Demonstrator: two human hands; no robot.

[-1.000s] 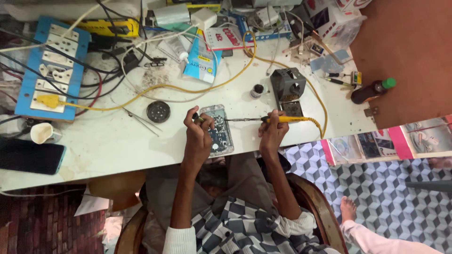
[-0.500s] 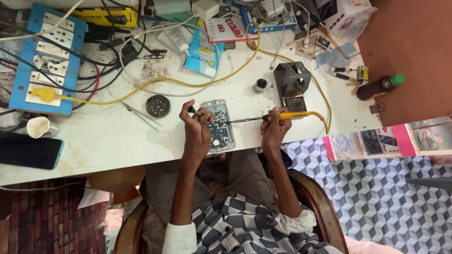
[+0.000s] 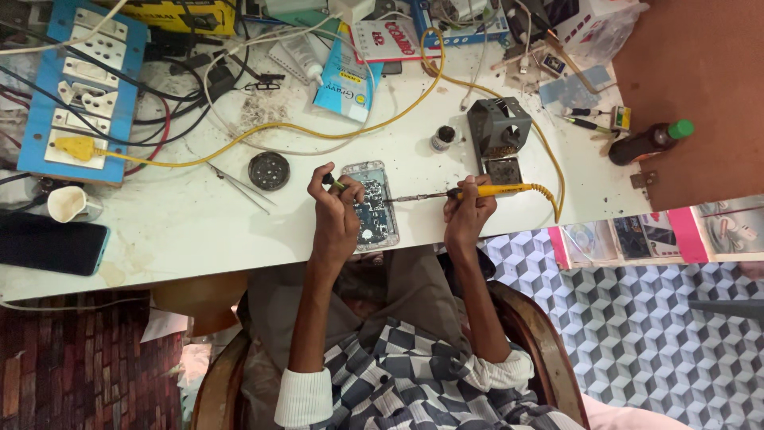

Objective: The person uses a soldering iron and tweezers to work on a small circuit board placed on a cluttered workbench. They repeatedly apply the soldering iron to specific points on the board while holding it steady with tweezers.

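Your right hand (image 3: 469, 216) is wrapped round the yellow plastic handle of the soldering iron (image 3: 465, 192), fingers clamped tight on it, and its thin metal shaft lies almost level, tip reaching left onto the opened phone with its bare circuit board (image 3: 372, 209). That phone, a slim rounded rectangle with a pale frame and dark blue-green board, lies flat on the smooth, stained white tabletop (image 3: 183, 231), right at the near edge between your two hands. Your left hand (image 3: 336, 213) rests over the phone's left side, fingers pinched together on a small dark-tipped tool (image 3: 329, 180) that pokes up past your thumb; what kind of tool, you can't tell from here. The iron's glossy yellow cable (image 3: 549, 199) loops off to the right and back across the bench. Just beyond the iron sits the boxy grey metal soldering stand (image 3: 497, 131), and beside it a small round jar with a dark lid (image 3: 443, 138). Left of the phone, a ribbed black round disc (image 3: 268, 170) and slim steel tweezers (image 3: 239, 185) lie apart on the table
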